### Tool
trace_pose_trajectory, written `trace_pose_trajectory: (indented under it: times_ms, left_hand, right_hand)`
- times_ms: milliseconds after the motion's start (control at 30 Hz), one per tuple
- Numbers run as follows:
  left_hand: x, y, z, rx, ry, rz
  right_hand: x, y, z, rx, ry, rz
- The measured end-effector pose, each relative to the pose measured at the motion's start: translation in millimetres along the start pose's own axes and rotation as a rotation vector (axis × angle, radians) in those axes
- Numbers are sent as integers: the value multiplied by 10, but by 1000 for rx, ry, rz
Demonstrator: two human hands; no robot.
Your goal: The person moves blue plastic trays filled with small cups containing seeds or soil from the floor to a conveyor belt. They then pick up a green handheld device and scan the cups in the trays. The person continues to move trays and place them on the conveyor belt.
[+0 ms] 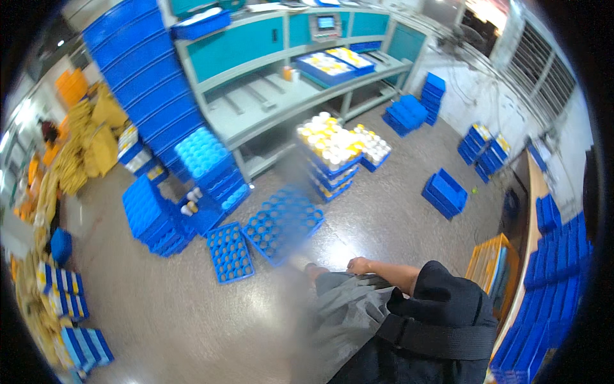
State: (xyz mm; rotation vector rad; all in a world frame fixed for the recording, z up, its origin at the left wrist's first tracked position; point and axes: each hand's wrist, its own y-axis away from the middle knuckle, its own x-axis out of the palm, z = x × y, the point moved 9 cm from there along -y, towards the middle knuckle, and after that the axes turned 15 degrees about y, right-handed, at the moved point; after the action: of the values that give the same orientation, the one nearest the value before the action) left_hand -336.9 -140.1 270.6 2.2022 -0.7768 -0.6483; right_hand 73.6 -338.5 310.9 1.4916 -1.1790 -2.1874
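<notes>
My right hand [360, 265] is low in front of me, beside the grey trousers [355, 301]. Its fingers look curled in, and I see nothing held in them. My left hand does not show; a blurred skin-coloured patch past the trousers is too unclear to name. Nearest on the floor lie a large blue tray [275, 224] with rows of round cups and a smaller blue tray [230, 253] with round cups, both partly smeared or blurred. Beyond them stands a stack of blue crates [336, 179], its top filled with white and yellow bottles [329, 141].
A tall pile of blue crates [137, 57] rises at the left of a teal-and-grey workbench [236, 54]. More blue trays [153, 211] are stacked at left. A blue crate [444, 193] lies on the floor at right, near an orange crate [486, 259]. Yellow sacks [83, 147] line the left.
</notes>
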Motion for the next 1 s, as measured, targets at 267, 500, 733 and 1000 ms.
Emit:
trace_pose_trajectory:
  times_ms: [267, 500, 733, 1000]
  left_hand:
    - [1105, -614, -1217, 25, -170, 193]
    - [3265, -993, -1752, 51, -347, 351]
    - [5344, -1135, -2829, 522, -615, 610]
    - [7134, -1707, -5150, 248, -528, 489]
  right_hand:
    - [695, 830, -1609, 382, -535, 177]
    - [333, 884, -2704, 159, -270, -170]
    - [191, 1270, -4874, 322, -459, 180]
    - [-1346, 284, -6660, 254, -606, -140]
